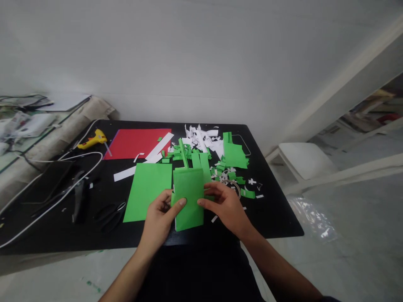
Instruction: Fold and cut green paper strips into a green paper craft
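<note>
A folded piece of green paper [189, 188] is held up in front of me, over the near edge of the black table. My left hand [163, 212] grips its left edge, thumb on the front face and fingers behind. On the other side, my right hand [225, 205] pinches the right edge the same way. White shows along the paper's left edge. Behind it to the left lies a flat green sheet [143, 193]. Green strips [201, 161] stick out beyond the top of the folded paper.
White paper scraps [201, 136] and green scraps [231, 175] are heaped centre and right. A red sheet [138, 140] lies at the back. On the left are a yellow glue gun [94, 139], scissors [110, 214], a black stapler-like tool [80, 195] and white cables [85, 170]. A white stool [304, 159] stands right.
</note>
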Action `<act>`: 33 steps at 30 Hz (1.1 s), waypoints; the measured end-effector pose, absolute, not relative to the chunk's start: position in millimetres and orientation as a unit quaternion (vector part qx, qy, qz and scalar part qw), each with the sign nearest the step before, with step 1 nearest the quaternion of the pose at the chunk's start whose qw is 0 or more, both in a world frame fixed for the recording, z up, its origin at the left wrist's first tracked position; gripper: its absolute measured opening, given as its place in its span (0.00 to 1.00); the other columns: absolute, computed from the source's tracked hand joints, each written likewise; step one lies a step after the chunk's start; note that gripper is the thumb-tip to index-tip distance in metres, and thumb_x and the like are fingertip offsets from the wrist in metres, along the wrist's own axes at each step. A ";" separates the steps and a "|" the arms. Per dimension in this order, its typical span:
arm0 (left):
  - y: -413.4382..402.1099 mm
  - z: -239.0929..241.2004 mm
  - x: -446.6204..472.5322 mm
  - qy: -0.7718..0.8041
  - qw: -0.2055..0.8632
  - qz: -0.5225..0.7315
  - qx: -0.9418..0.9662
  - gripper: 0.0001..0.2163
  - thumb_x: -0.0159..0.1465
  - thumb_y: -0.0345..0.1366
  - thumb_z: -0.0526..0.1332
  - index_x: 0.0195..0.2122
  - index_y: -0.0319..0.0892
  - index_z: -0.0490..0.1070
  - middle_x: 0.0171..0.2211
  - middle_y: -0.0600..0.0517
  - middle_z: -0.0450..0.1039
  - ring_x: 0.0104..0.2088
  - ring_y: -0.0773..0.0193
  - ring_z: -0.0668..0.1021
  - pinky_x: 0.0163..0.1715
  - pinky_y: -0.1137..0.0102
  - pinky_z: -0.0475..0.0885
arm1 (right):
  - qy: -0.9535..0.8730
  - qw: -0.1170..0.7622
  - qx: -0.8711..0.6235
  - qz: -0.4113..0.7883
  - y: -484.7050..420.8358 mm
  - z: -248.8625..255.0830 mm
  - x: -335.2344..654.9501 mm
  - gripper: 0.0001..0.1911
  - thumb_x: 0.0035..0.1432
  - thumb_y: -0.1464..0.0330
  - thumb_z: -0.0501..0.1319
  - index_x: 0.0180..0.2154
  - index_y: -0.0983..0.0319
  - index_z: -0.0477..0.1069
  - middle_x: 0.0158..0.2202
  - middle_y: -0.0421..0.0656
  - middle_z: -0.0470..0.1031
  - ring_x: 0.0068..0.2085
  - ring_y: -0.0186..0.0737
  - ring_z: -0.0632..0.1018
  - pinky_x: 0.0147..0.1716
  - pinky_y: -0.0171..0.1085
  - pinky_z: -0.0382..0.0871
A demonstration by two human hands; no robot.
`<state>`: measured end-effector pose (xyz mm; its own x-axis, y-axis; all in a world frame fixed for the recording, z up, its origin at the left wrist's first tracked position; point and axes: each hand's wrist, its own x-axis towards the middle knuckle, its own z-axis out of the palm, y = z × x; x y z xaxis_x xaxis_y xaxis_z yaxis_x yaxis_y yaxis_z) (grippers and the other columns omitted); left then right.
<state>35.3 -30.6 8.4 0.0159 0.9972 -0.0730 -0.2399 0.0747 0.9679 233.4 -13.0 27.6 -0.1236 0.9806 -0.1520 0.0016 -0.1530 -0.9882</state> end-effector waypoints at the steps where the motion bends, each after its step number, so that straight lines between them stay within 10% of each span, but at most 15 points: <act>1: -30.2 6.5 35.7 0.452 0.584 0.536 0.409 0.12 0.60 0.43 0.74 0.40 0.43 0.79 0.40 0.49 0.84 0.41 0.59 0.83 0.42 0.69 0.78 | -0.483 0.439 -0.499 0.570 -13.5 28.6 233.0 0.23 0.45 0.62 0.80 0.43 0.58 0.78 0.40 0.44 0.83 0.45 0.47 0.84 0.45 0.45 0.79; 33: -33.9 -3.2 43.0 0.435 0.630 0.529 0.366 0.19 0.56 0.40 0.77 0.46 0.41 0.77 0.40 0.47 0.86 0.39 0.55 0.86 0.45 0.62 0.82 | -0.502 0.456 -0.467 0.567 -15.9 26.7 226.4 0.17 0.51 0.62 0.76 0.42 0.58 0.81 0.43 0.44 0.85 0.47 0.48 0.84 0.48 0.47 0.80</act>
<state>43.0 -33.9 -3.2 0.0607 0.9850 -0.1613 -0.3478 0.1724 0.9216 226.4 -15.9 26.7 -0.1471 0.9865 -0.0721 -0.0496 -0.0802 -0.9955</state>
